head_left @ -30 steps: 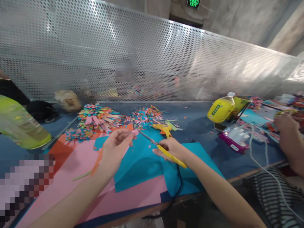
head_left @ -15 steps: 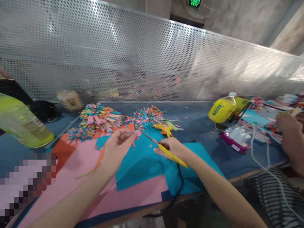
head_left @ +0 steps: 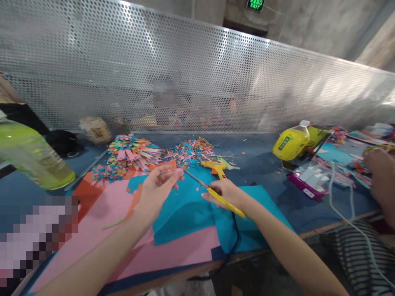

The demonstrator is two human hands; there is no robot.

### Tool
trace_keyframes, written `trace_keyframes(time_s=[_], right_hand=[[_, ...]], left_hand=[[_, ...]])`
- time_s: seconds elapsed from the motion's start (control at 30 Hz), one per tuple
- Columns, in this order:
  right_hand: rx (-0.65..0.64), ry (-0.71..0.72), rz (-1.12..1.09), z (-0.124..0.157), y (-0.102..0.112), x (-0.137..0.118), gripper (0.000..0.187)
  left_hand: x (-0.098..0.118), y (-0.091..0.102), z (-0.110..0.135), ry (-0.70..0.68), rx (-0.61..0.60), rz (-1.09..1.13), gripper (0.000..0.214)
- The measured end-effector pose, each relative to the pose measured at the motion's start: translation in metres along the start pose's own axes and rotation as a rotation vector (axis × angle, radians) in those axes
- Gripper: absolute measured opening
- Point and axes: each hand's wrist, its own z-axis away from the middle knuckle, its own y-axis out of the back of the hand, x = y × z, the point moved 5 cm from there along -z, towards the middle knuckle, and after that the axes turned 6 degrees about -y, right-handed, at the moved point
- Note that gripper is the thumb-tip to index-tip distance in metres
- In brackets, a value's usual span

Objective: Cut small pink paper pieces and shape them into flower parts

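Note:
My left hand [head_left: 157,191] is raised over the paper sheets and pinches a small pink paper piece [head_left: 179,173] between thumb and fingers. My right hand [head_left: 225,192] grips yellow-handled scissors [head_left: 212,192], whose blades point up-left and reach the pink piece. Beneath both hands lie blue paper sheets [head_left: 191,209] on top of pink paper sheets [head_left: 101,218]. A yellow glue gun [head_left: 214,166] rests on the table just beyond my right hand.
Heaps of coloured paper cuttings [head_left: 135,152] lie at the back by a perforated metal screen [head_left: 197,78]. A green bottle [head_left: 31,154] stands at left, a yellow bottle [head_left: 290,144] at right. Another person's hand [head_left: 381,172] and a white cable [head_left: 342,205] are at far right.
My hands stay almost in place; the pink piece has turned slightly between my left fingers while the scissors remain at it. The view has shifted a little.

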Motion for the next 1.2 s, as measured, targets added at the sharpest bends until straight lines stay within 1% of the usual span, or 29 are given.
trace_keyframes(time_s=[0.07,0.2,0.37,0.67,0.8,1.03,1.2], right_hand=[[0.001,0.014,0.006,0.0001,0.0000,0.0004,0.038],[0.024,0.067,0.019,-0.0009,-0.0005,0.0019,0.039],[0.021,0.056,0.022,-0.0011,-0.0004,0.0025,0.039],[0.024,0.019,-0.014,-0.0003,0.0006,0.0024,0.042],[0.019,0.014,-0.017,-0.0005,-0.0001,0.0024,0.042],[0.033,0.075,-0.031,-0.0031,0.0013,0.0061,0.040],[0.041,0.087,-0.022,-0.0037,0.0017,0.0073,0.040]], left_hand=[[-0.0006,-0.0011,0.0011,0.000,-0.026,-0.013,0.037],[-0.0002,-0.0010,0.0016,-0.021,-0.041,-0.007,0.038],[0.0023,-0.0025,0.0022,-0.030,-0.066,-0.045,0.034],[0.0061,-0.0014,0.0018,-0.033,0.018,-0.030,0.037],[0.0060,-0.0015,0.0009,-0.056,-0.003,-0.036,0.034],[0.0057,-0.0034,0.0024,-0.039,-0.040,-0.043,0.035],[0.0059,-0.0015,0.0019,-0.055,-0.014,-0.032,0.032]])
